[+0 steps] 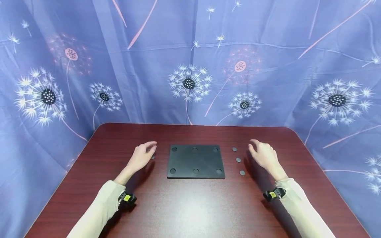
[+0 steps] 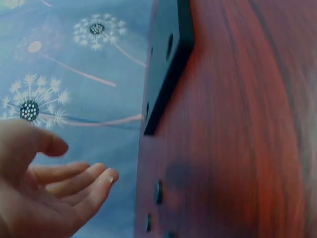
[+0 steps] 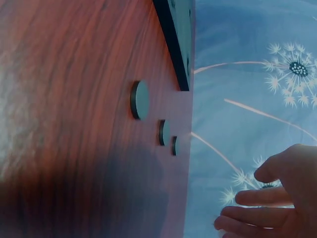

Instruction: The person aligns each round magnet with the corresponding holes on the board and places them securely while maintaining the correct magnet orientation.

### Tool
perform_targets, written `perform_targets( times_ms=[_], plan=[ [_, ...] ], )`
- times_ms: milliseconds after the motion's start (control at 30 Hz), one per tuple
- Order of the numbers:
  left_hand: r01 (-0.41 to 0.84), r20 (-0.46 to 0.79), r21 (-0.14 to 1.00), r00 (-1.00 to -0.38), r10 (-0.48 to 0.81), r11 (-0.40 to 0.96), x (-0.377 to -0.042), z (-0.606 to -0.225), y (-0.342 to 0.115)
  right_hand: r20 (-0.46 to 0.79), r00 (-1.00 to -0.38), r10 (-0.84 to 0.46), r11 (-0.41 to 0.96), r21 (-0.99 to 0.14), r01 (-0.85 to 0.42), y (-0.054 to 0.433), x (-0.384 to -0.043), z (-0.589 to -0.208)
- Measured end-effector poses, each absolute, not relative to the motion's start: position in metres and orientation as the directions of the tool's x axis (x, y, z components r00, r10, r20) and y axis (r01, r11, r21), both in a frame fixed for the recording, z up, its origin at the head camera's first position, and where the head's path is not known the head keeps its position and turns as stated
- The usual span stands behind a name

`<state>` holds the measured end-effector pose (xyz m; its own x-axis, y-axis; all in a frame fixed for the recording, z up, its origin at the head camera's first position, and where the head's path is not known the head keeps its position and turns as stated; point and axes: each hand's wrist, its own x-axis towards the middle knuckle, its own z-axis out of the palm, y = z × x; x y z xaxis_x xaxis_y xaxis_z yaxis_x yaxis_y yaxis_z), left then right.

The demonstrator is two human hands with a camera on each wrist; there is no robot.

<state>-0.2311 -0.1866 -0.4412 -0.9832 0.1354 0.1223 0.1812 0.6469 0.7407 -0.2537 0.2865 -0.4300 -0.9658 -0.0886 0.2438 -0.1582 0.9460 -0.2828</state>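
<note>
A flat dark rectangular board (image 1: 194, 161) with several round recesses lies mid-table. To its right, three small dark discs (image 1: 238, 160) lie in a row; the right wrist view shows them too, the nearest disc (image 3: 140, 100) largest. My right hand (image 1: 265, 155) hovers beside that row, fingers loosely bent and holding nothing. Left of the board, my left hand (image 1: 142, 154) is held above the table, thumb and fingers apart with nothing between them. One disc (image 1: 153, 157) peeks out by that hand; in the left wrist view more discs (image 2: 158, 192) show below the fingers.
The reddish-brown wooden table (image 1: 196, 201) has rounded far corners and a bright glare near its front. A blue dandelion-print curtain (image 1: 148, 66) hangs behind and along both sides. Each wrist wears a black strap-on camera (image 1: 127, 198).
</note>
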Motion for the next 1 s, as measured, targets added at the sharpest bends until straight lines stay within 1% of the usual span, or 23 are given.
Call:
perform_targets(
  times_ms=[300, 400, 567, 733, 867, 1000],
  plan=[
    [0.0, 0.006, 0.823, -1.0, -0.008, 0.569, -0.233, -0.458, -0.155, 0.234, -0.967, -0.098, 0.93, -0.324, -0.173, 0.279, -0.255, -0.434],
    [-0.017, -0.008, 0.832, -1.0, -0.019, 0.554, -0.231, -0.461, -0.147, 0.22, -0.97, -0.106, 0.925, -0.336, -0.177, 0.274, -0.256, -0.436],
    [-0.051, -0.044, 0.808, -0.999, -0.026, 0.587, -0.228, -0.464, -0.14, 0.157, -0.98, -0.124, 0.921, -0.349, -0.172, 0.267, -0.259, -0.441],
    [-0.073, -0.067, 0.788, -0.997, -0.034, 0.612, -0.229, -0.465, -0.134, 0.093, -0.979, -0.182, 0.908, -0.366, -0.204, 0.267, -0.265, -0.447],
    [-0.075, -0.064, 0.76, -0.997, -0.041, 0.645, -0.229, -0.467, -0.131, 0.051, -0.969, -0.242, 0.869, -0.433, -0.24, 0.271, -0.27, -0.451],
    [-0.066, -0.053, 0.757, -0.998, -0.039, 0.65, -0.23, -0.468, -0.129, 0.006, -0.969, -0.246, 0.834, -0.508, -0.215, 0.274, -0.275, -0.455]
  ],
)
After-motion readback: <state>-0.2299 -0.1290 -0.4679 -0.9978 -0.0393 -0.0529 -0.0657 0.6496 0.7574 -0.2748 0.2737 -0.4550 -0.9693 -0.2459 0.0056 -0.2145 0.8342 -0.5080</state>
